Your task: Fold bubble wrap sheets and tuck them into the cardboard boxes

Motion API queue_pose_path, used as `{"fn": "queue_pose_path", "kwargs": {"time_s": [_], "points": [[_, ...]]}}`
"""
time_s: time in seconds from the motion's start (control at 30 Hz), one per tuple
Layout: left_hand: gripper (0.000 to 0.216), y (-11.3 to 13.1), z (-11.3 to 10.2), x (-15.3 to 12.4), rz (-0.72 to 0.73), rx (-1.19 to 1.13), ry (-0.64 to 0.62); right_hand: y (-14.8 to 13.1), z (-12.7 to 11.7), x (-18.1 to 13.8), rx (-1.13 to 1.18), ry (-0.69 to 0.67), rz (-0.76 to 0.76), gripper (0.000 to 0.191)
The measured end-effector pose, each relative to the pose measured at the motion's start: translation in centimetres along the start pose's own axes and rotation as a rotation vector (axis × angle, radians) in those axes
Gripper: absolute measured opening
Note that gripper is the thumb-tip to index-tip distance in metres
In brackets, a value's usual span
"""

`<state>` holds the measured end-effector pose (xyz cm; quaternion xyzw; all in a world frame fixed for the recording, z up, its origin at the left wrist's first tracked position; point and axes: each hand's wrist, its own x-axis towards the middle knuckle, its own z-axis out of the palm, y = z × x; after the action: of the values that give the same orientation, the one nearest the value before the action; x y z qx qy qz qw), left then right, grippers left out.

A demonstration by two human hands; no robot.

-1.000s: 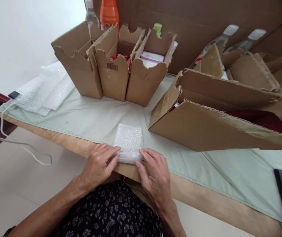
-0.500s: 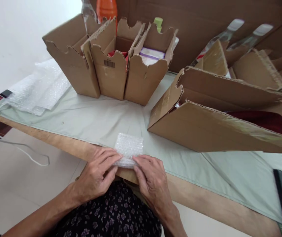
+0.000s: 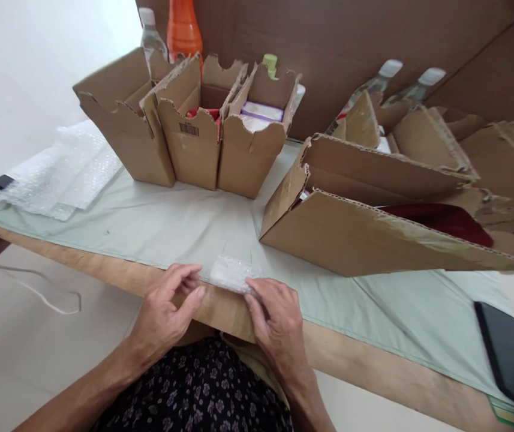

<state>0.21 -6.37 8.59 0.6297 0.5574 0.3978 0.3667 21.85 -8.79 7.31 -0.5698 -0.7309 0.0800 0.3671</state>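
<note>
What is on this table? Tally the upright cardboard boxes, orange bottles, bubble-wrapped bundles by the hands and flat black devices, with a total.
upright cardboard boxes: 3
orange bottle: 1
bubble-wrapped bundle: 1
flat black device: 1
Total: 6

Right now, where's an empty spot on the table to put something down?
The green cloth is bare between the three small boxes and the bubble-wrap bundle, and again right of the right hand, below the big flat box, up to the black device. The back is crowded with boxes and bottles.
</note>
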Motion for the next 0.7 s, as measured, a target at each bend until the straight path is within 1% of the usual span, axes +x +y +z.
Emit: {"fn": "queue_pose_path", "kwargs": {"time_s": [0.07, 0.1, 0.13, 0.17, 0.23, 0.3, 0.33, 0.37, 0.4, 0.43, 0.47, 0.5, 0.53, 0.57, 0.6, 0.63, 0.7], "points": [[0.033, 0.3, 0.1, -1.4, -0.245, -0.230, -0.111, -0.4, -0.1, -0.2, 0.140, 0.042, 0.134, 0.018], [0.040, 0.5, 0.3, -1.9, -0.332, -0.347, -0.187, -0.8, -0.3, -0.5, 0.218, 0.033, 0.202, 0.018], [0.046, 0.7, 0.6, -2.3, -0.383, -0.456, -0.258, -1.3, -0.4, -0.7, 0.299, 0.005, 0.258, 0.018], [0.049, 0.8, 1.0, -2.4, -0.400, -0.547, -0.310, -1.7, -0.6, -1.0, 0.374, -0.036, 0.295, 0.017], [0.046, 1.3, 1.7, -2.4, -0.386, -0.627, -0.357, -2.3, -1.3, -1.7, 0.462, -0.103, 0.291, 0.016], [0.036, 1.9, 2.1, -2.1, -0.296, -0.547, -0.352, -2.3, -2.4, -2.5, 0.440, -0.110, 0.256, 0.018], [0.032, 2.2, 2.3, -2.0, -0.209, -0.460, -0.342, -2.0, -3.1, -2.8, 0.412, -0.103, 0.252, 0.026], [0.029, 2.5, 2.3, -1.9, -0.095, -0.362, -0.341, -1.7, -3.9, -3.1, 0.393, -0.117, 0.264, 0.039], [0.029, 2.8, 2.5, -1.8, 0.037, -0.273, -0.338, -1.3, -4.7, -3.3, 0.390, -0.155, 0.287, 0.057], [0.034, 3.0, 2.7, -1.8, 0.169, -0.202, -0.337, -1.0, -5.5, -3.5, 0.402, -0.212, 0.314, 0.075], [0.041, 3.1, 3.0, -1.9, 0.283, -0.153, -0.336, -0.7, -6.1, -3.5, 0.417, -0.278, 0.338, 0.086], [0.050, 3.2, 3.4, -1.9, 0.371, -0.123, -0.332, -0.6, -6.6, -3.5, 0.427, -0.336, 0.353, 0.088], [0.057, 3.2, 3.9, -2.0, 0.429, -0.104, -0.324, -0.5, -6.9, -3.3, 0.428, -0.376, 0.365, 0.079], [0.062, 3.1, 4.4, -2.1, 0.466, -0.094, -0.317, -0.4, -7.2, -3.1, 0.421, -0.394, 0.372, 0.064], [0.064, 3.0, 4.8, -2.0, 0.488, -0.089, -0.318, -0.4, -7.4, -2.7, 0.405, -0.401, 0.374, 0.050], [0.065, 2.9, 5.2, -1.9, 0.506, -0.087, -0.343, -0.3, -7.7, -2.4, 0.382, -0.403, 0.375, 0.042], [0.064, 3.1, 5.5, -1.1, 0.555, -0.090, -0.440, -0.1, -8.9, -1.5, 0.318, -0.394, 0.351, 0.040]]}}
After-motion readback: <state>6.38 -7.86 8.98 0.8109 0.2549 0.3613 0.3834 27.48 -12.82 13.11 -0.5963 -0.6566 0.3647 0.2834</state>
